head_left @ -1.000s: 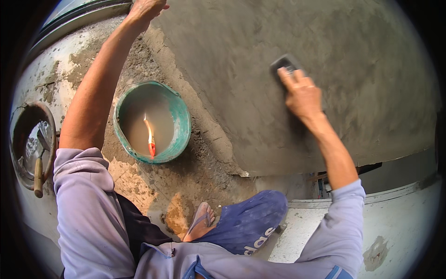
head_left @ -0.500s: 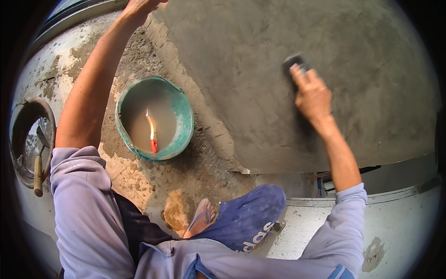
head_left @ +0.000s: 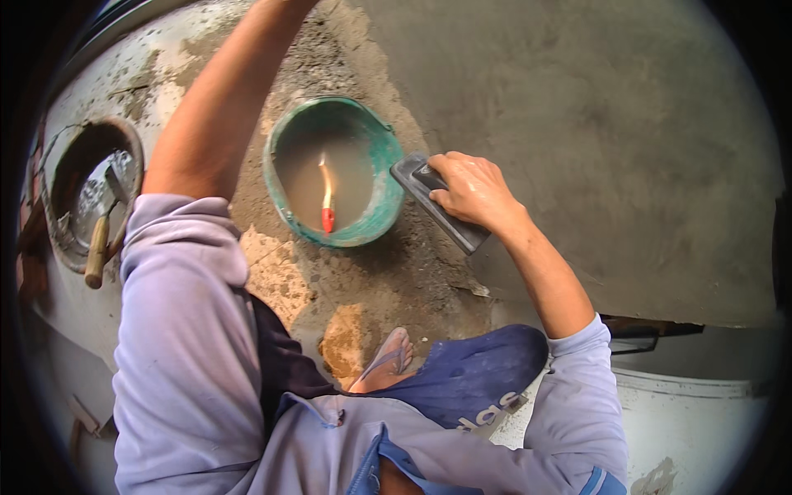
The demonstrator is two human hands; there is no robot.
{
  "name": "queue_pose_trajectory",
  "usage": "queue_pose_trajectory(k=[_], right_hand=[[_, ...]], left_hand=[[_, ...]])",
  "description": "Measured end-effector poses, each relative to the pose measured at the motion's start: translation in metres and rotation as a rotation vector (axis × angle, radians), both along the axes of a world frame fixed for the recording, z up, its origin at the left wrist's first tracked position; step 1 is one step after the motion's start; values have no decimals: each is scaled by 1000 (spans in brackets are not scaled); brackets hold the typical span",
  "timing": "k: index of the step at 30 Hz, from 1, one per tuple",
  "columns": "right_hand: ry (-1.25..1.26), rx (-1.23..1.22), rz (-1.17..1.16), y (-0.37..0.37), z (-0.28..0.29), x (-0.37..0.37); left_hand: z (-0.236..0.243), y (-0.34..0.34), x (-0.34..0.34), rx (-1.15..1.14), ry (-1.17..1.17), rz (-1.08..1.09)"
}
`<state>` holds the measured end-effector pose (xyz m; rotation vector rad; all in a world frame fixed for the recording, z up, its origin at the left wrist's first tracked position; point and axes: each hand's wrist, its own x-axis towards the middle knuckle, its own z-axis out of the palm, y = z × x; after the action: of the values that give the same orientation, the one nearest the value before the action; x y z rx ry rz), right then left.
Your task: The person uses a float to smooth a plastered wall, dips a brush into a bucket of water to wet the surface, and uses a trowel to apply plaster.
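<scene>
My right hand (head_left: pixel 477 191) is closed around the handle of a dark grey plastering float (head_left: pixel 431 200). The float is tilted, its far left end close to the rim of a green bucket (head_left: pixel 384 210); I cannot tell whether they touch. In the bucket's murky water lies a slim brush (head_left: pixel 328 194) with a pale handle and a red part. To the right spreads a smoothed grey cement surface (head_left: pixel 610 157). My left forearm (head_left: pixel 219 107) reaches past the top edge of the picture, so its hand is hidden.
A round, worn tub (head_left: pixel 132 206) stands at the left, with a wooden-handled trowel (head_left: pixel 97 252) leaning in it. Rough, mortar-spattered ground (head_left: pixel 388 280) lies around the bucket. My sandalled foot (head_left: pixel 386 359) is below it. A white ledge (head_left: pixel 685 412) runs at the lower right.
My right hand has brought the float left and down, from the cement surface to beside the bucket. My left hand has passed out of the top of the picture. The view has shifted.
</scene>
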<state>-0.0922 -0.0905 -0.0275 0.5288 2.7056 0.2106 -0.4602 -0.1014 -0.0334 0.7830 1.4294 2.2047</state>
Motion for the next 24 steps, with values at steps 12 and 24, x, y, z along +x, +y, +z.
queue_pose_trajectory(k=[12, 24], right_hand=[[-86, 62, 364, -25, -68, -19], [75, 922, 337, 104, 191, 15]], left_hand=[[-2, 19, 23, -121, 54, 36], [12, 26, 47, -189, 31, -22]])
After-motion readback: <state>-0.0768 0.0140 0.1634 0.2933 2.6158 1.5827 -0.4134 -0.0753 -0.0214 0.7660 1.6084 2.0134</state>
